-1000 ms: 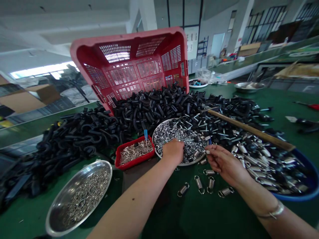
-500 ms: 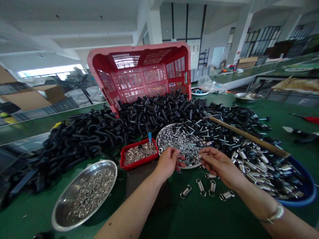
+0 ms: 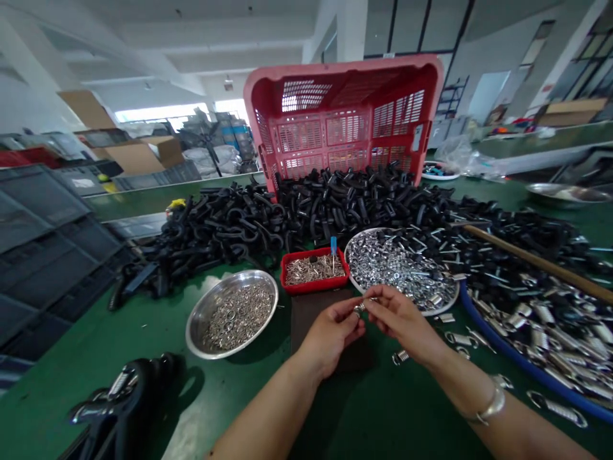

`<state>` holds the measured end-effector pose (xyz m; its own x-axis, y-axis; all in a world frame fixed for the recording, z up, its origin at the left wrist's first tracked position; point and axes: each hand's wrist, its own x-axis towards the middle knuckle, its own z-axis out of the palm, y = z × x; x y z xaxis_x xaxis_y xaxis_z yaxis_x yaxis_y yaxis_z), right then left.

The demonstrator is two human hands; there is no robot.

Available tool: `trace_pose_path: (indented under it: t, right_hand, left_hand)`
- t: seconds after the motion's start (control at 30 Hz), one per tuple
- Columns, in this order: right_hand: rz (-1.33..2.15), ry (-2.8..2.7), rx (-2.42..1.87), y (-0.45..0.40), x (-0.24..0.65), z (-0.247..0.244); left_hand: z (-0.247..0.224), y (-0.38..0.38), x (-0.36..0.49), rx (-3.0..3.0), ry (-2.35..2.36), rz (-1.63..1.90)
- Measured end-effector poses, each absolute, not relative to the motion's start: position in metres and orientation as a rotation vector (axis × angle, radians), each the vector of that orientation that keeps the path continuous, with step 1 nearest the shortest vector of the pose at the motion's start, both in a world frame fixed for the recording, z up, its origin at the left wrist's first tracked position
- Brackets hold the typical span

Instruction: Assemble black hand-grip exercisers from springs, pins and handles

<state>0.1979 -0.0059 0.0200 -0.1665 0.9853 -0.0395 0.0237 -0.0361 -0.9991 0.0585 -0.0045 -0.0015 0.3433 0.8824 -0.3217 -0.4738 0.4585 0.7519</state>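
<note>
**Small Steel Fittings: Pinch Hold Between Two Hands**

The small bright metal part [image 3: 359, 308] is held where the fingertips of both hands meet, above a dark mat [image 3: 357, 358] on the green surface [image 3: 119, 338]. The left hand [image 3: 330, 335] is nearly closed, with its thumb and fingers drawn in on one side of the part. The right hand [image 3: 400, 319] pinches the other side between thumb and forefinger, its remaining fingers loosely curled. The fingers largely hide the part, so its exact form is hard to confirm; it may be a ring or the end of a spring.

Handling: parts of this kind are likely light, stiff and slippery – grip them at the fingertips, by the outer edge or coil, not in the palm.

Nearby stock: a loose steel extension spring [image 3: 401, 356] lies just beside the right hand. Behind the hands are a red tray of slim metal pins [image 3: 311, 289], a round tray of washers and bolts [image 3: 352, 275] and a steel dish of rings [image 3: 190, 335]. To the right, a blue basin of springs [image 3: 517, 364] sits on the surface.
</note>
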Motion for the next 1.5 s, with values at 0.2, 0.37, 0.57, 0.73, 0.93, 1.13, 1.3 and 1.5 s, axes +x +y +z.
trace_pose_path:
  t: [0.2, 0.37, 0.57, 0.73, 0.93, 1.13, 1.3, 1.5]
  right_hand:
    - [1.456, -1.182, -1.225, 0.001, 0.201, 0.002]
    - [1.535, -1.162, -1.164, 0.002, 0.199, 0.000]
    - [1.511, -1.241, -1.228, 0.007, 0.203, -0.006]
    - [1.632, -1.362, -1.210, 0.010, 0.219, 0.001]
    - [0.834, -1.877, -1.244, -0.005, 0.212, 0.006]
    - [0.765, -1.743, -1.288, -0.013, 0.215, 0.000]
    - [0.846, -1.654, -1.325, -0.008, 0.224, -0.005]
    - [0.811, -1.682, -1.319, -0.007, 0.232, -0.013]
  left_hand:
    - [-0.004, -0.001, 0.048, 0.581, 0.870, 0.882]
    - [-0.002, 0.004, 0.046, 0.567, 0.882, 0.841]
    - [-0.010, 0.004, 0.048, 0.589, 0.868, 0.846]
    - [-0.014, 0.003, 0.045, 0.639, 0.780, 0.831]
    - [-0.016, 0.005, 0.048, 1.169, 1.030, 0.877]
    - [0.031, 0.068, 0.010, 1.938, 1.207, 0.376]
    - [0.046, 0.163, -0.026, 1.860, 2.172, 0.411]
    - [0.024, 0.209, -0.019, 1.826, 2.406, 0.255]
